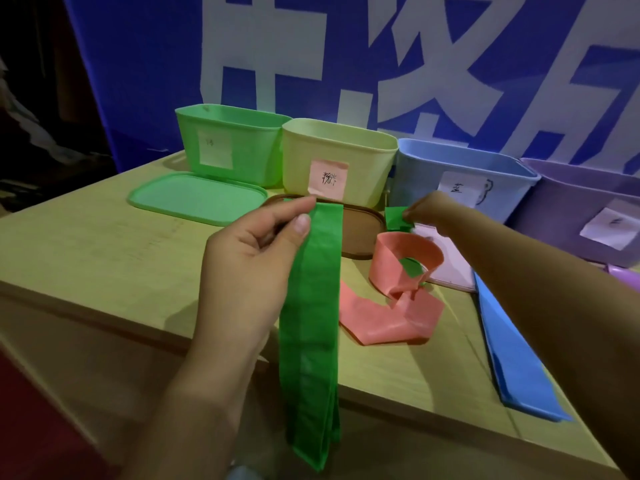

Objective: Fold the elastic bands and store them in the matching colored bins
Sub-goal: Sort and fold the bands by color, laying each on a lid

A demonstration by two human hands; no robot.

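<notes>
1. Green and limp, the green band (311, 327) hangs in doubled layers from the near desk (104, 265) edge, its upper end pinched between thumb and curled fingers of the left hand (256, 244).
2. Thin, stretchy sheet like this looks light and floppy; it should crease easily but may spring open, so a hold at the folded ends seems the best grip.
3. Beside it on the pale wooden desk lies the pink band (391, 306), twisted into a loose loop, and a flat blue band (512, 362) running off the near edge.
4. Reaching farther out, the right hand (426, 209) pinches another green end (398, 220) with its fingertips; whether this belongs to the same strip cannot be told.
5. Smooth plastic lids lie mid-desk: a green lid (194, 199) and a brown lid (360, 233) under the hands.
6. At the back stand rounded, paper-labelled tubs in a row: green bin (228, 147), yellow bin (339, 157), blue bin (460, 171), purple bin (581, 216), before a blue banner (145, 64).
</notes>
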